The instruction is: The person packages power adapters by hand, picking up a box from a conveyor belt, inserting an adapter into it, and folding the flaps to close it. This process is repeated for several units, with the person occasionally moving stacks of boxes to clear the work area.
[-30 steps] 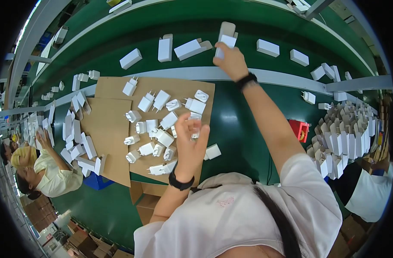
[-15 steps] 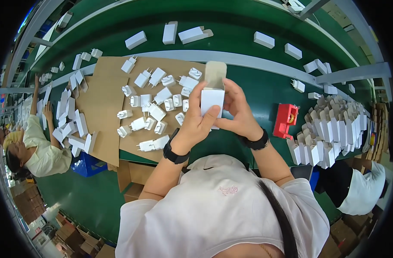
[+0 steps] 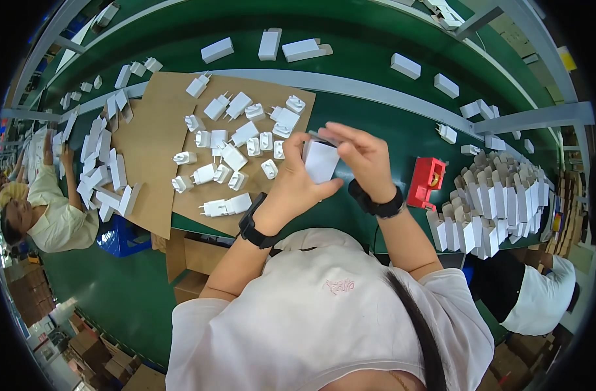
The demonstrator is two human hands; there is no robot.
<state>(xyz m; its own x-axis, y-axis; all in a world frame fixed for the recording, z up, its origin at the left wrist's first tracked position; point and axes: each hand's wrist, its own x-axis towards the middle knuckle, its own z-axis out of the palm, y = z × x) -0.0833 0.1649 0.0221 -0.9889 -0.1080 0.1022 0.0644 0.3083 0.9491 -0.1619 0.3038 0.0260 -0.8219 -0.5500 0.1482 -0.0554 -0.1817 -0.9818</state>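
Remotely, I have the left hand (image 3: 289,185) curled round the white box (image 3: 321,163), apparently steadying it for the half-spread right hand (image 3: 368,161) at its top.

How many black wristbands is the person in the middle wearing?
2. One black wristband is on the wrist of the left hand, which holds the white box; the other is on the wrist of the right hand. Both wrists show, so none seems hidden.

The white box (image 3: 321,164) has come from beyond the grey rail (image 3: 350,85) into the left hand (image 3: 290,192), empty a second ago; its flap (image 3: 323,138), upright half a second ago, now tilts over by the right hand's (image 3: 371,166) fingers (image 3: 350,134)
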